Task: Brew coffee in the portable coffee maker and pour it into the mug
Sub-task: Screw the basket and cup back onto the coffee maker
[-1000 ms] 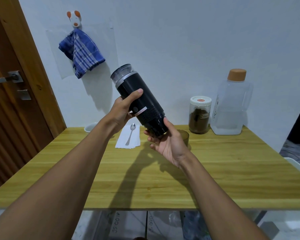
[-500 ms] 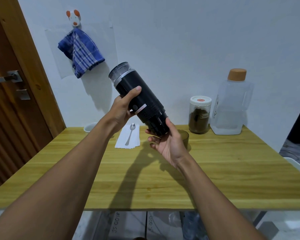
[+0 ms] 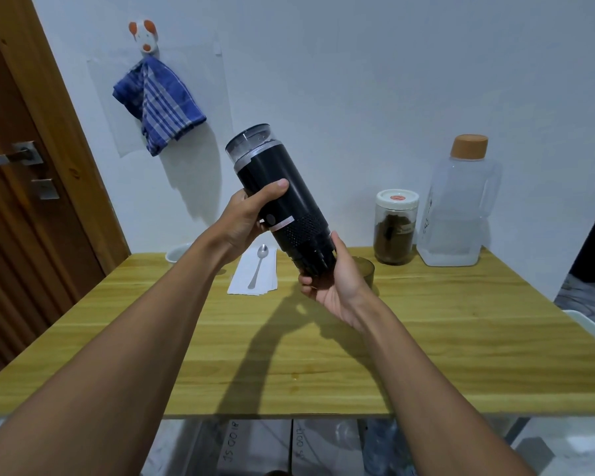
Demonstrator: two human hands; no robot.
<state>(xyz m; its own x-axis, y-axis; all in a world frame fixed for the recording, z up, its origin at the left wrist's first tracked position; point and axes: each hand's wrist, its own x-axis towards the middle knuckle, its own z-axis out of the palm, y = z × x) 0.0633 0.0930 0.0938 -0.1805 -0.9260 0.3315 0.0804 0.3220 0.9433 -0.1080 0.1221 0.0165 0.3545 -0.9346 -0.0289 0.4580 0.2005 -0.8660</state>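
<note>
The black portable coffee maker is held tilted in the air above the table, its clear cap pointing up and left. My left hand grips its middle, thumb across the body near the round button. My right hand wraps around its lower ribbed end. Behind my right hand a dark glass mug stands on the wooden table, mostly hidden. A white cup peeks out behind my left forearm.
A spoon lies on a white napkin. A jar of ground coffee and a water jug with an orange cap stand at the back right. A blue cloth hangs on the wall; a door is at left.
The coffee maker has swung a little more upright and shifted slightly left; both hands keep their grip on it.
</note>
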